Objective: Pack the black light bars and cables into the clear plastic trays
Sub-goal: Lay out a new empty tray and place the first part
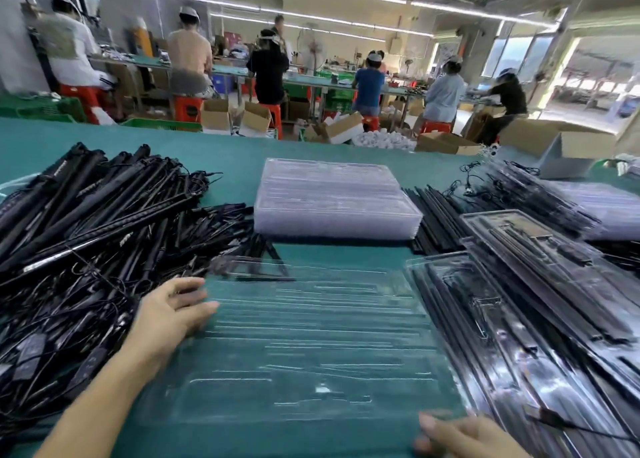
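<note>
An empty clear plastic tray (311, 340) lies flat on the green table in front of me. My left hand (173, 314) rests on its left edge with fingers spread and fairly straight. My right hand (464, 435) touches the tray's near right corner; only part of it shows and its fingers are blurred. A big heap of black light bars and cables (90, 236) fills the left side. Filled trays (540, 302) with black bars lie stacked on the right.
A stack of empty clear trays (332, 201) stands at the middle back. Loose black bars (436, 222) lie beside it, more filled trays (588, 201) behind. An open cardboard box (568, 149) sits far right. Several people work at benches beyond the table.
</note>
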